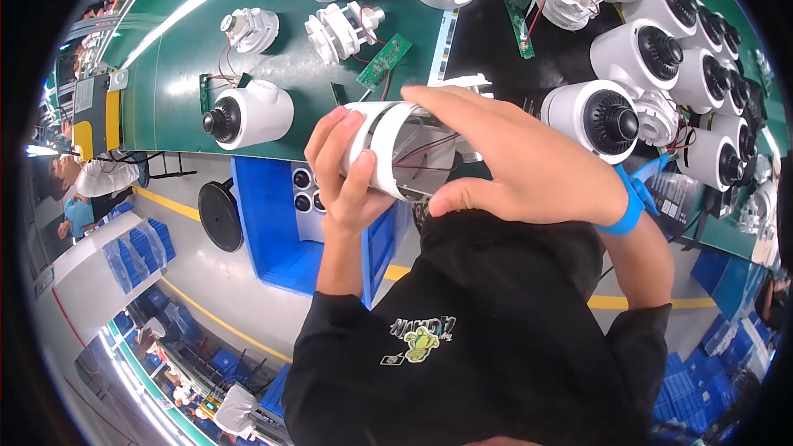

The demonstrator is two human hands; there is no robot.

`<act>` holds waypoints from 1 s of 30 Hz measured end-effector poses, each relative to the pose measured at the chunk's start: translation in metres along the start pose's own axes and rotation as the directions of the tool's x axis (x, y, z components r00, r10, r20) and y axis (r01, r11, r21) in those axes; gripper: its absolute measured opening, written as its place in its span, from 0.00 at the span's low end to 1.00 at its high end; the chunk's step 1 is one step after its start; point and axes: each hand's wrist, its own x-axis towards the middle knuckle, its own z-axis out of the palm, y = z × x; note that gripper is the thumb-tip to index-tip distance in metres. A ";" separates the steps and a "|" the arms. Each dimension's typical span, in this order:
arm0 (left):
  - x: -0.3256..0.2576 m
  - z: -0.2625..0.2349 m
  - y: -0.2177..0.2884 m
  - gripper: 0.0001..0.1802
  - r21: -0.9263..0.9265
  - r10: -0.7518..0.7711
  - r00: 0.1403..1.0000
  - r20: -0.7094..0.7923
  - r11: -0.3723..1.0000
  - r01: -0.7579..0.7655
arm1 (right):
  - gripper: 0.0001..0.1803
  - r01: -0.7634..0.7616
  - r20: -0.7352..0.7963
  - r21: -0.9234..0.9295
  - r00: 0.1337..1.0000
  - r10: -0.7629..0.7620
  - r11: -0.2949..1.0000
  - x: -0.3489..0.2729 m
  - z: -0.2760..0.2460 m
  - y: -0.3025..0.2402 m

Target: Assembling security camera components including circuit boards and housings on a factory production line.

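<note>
Between my hands, close to the table edge, is a white cylindrical camera housing (pixel 383 149) lying tilted on its side, its open end toward the right. Through that end a clear part and thin dark red wires show. My left hand (pixel 339 169) wraps round its left side, thumb along the outside. My right hand (pixel 508 153), with a blue wrist strap (pixel 634 202) behind it, spans the open end, fingers at the upper rim and thumb at the lower rim. Just behind, a white plastic part (pixel 469 83) is partly hidden by the right hand.
On the green table (pixel 165 107) lie a white camera (pixel 252 114), white inner frames (pixel 337 33) with wires and a green circuit board (pixel 387 62). Several cameras (pixel 636 54) crowd the right side. Below the edge are a blue bin (pixel 264 239) and a black round stool (pixel 220 215).
</note>
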 end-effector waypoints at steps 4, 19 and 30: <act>-0.004 -0.003 -0.002 0.44 0.011 -0.004 1.000 -0.005 1.000 0.005 | 0.41 0.017 -0.027 -0.103 0.999 -0.020 0.995 0.003 0.004 -0.009; 0.003 -0.010 -0.003 0.40 0.115 -0.028 0.999 0.032 0.993 0.024 | 0.37 0.059 0.033 -0.156 0.998 -0.054 0.986 0.056 0.002 0.001; -0.008 -0.022 -0.003 0.54 0.143 -0.192 0.972 0.134 0.974 0.173 | 0.36 0.346 0.072 -0.330 0.937 -0.342 0.878 0.082 0.013 0.006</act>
